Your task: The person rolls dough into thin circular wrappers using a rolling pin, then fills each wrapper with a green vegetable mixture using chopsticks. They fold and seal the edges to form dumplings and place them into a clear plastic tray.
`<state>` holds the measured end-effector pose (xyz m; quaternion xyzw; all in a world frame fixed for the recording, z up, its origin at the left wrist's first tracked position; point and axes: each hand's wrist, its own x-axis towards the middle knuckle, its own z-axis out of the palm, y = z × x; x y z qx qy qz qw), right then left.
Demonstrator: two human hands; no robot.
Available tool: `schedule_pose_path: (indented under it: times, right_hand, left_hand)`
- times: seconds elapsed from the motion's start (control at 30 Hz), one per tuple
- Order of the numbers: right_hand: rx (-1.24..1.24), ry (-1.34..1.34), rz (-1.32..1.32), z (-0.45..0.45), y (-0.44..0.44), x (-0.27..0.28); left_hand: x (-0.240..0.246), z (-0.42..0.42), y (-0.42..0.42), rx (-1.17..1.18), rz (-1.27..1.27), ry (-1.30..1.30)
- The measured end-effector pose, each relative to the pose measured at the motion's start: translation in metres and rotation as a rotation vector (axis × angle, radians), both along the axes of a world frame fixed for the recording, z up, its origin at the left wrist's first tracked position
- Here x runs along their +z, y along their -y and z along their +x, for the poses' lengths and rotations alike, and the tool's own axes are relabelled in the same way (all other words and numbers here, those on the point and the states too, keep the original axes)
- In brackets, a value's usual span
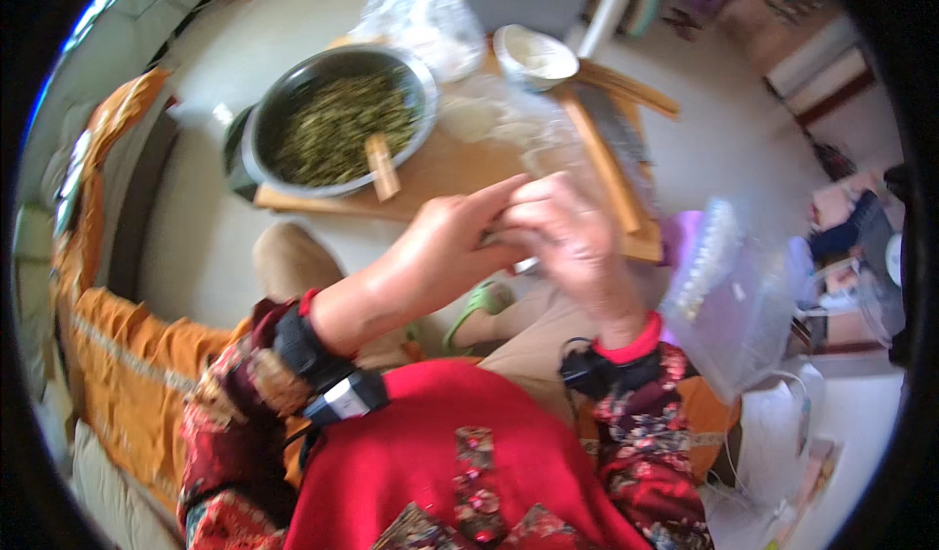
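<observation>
My left hand [458, 238] and my right hand [561, 231] meet above the near edge of a low wooden table [447, 176]. Their fingers are bent towards each other and overlap; blur and the fingers hide whether anything is between them. Left of them stands a large metal basin [253, 158] of chopped green filling [337, 125], with a wooden handle [381, 167] leaning over its rim. Beyond my hands, pale round wrappers [469, 117] lie on clear plastic. At the table's far edge is a white bowl [539, 59] with pale contents.
A bunched clear plastic bag [425, 26] lies behind the basin. Wooden strips [601, 158] run along the table's right side. A clear zip bag [722, 301] hangs at the right near a purple item [678, 235]. My knees and a green slipper [488, 297] are below the table edge.
</observation>
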<state>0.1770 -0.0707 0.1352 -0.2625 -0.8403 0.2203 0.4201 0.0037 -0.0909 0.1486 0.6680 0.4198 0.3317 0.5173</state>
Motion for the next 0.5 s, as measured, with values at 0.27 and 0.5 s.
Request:
schedule_pose_path:
  times: [0.27, 0.5]
  right_hand:
    - [-0.113, -0.155, -0.090, 0.010, -0.002, -0.006]
    - [-0.136, -0.157, -0.146, 0.010, 0.000, -0.002]
  left_hand:
    - [-0.005, 0.003, -0.005, -0.093, -0.171, 0.127]
    - [-0.032, 0.007, 0.002, -0.053, -0.260, 0.604]
